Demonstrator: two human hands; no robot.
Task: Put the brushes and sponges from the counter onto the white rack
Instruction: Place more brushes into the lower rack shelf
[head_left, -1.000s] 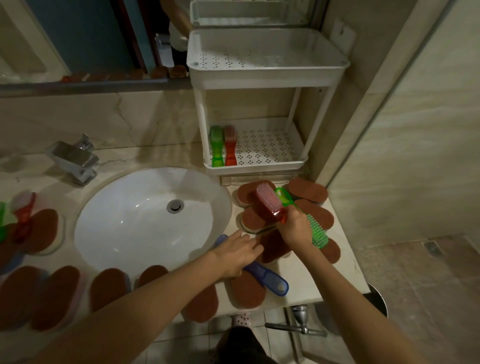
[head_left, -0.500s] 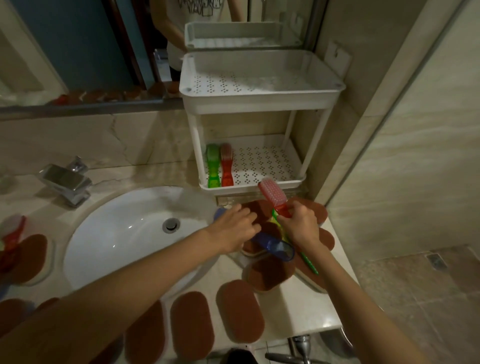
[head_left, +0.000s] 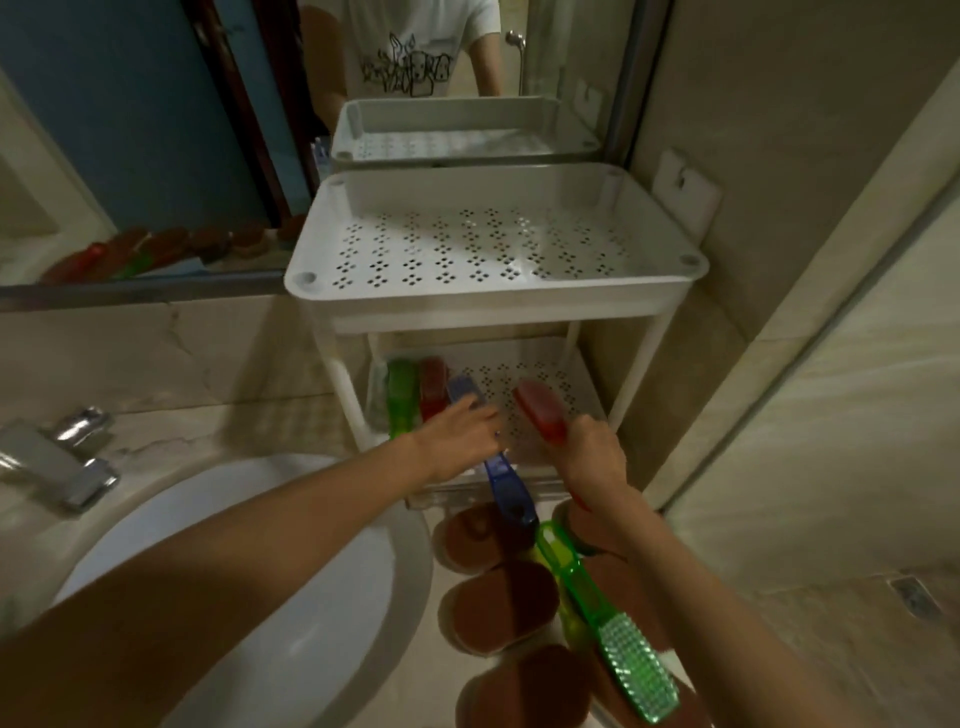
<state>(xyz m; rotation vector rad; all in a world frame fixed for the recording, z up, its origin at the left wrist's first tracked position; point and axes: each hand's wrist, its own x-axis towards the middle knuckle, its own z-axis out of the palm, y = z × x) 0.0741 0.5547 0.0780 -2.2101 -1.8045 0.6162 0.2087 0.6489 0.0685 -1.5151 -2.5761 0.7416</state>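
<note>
The white rack (head_left: 670, 262) has two perforated shelves and stands at the back right of the counter. My left hand (head_left: 460, 436) holds a blue brush (head_left: 506, 486), its head over the lower shelf beside a green brush (head_left: 401, 397) and a red brush (head_left: 432, 389) lying there. My right hand (head_left: 592, 457) grips a second red brush (head_left: 537, 410) by the handle, its head above the lower shelf. Another green brush (head_left: 608, 623) lies on several brown sponges (head_left: 498, 605) on the counter below my arms.
A white sink basin (head_left: 249, 587) fills the lower left, with a chrome tap (head_left: 57, 457) behind it. A mirror (head_left: 130, 130) runs along the back wall. A tiled wall (head_left: 831, 389) closes in the right side of the rack.
Both hands have lifted from the sponges on the counter to the rack's lower shelf, carrying the blue brush and the red brush. The view has tilted upward.
</note>
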